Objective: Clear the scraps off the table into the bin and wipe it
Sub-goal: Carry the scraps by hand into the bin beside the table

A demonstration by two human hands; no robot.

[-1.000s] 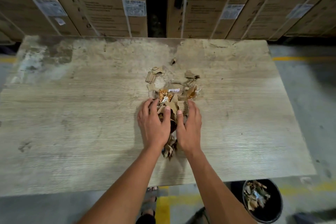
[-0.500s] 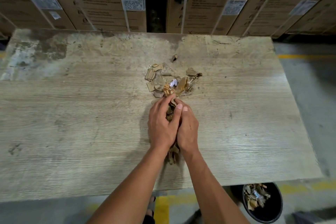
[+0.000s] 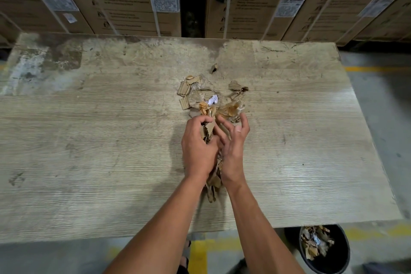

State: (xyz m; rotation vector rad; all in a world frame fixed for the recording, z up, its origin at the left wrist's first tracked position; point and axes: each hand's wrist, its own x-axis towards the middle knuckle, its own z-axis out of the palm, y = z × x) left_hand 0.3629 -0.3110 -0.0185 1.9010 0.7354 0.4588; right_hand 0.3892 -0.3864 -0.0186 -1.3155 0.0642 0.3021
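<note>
Head view: on the worn, pale wood-grain table (image 3: 89, 140), the left hand (image 3: 199, 149) curls its fingers round a bunch of torn brown cardboard scraps (image 3: 208, 132). The right hand (image 3: 233, 151) is beside it, touching, fingers spread and loosely bent; more scraps hang between the two wrists. A loose pile of cardboard and paper bits (image 3: 211, 98) lies just beyond the fingertips. A round black bin (image 3: 342, 256), partly filled with scraps, stands on the floor beyond the table's near right corner.
</note>
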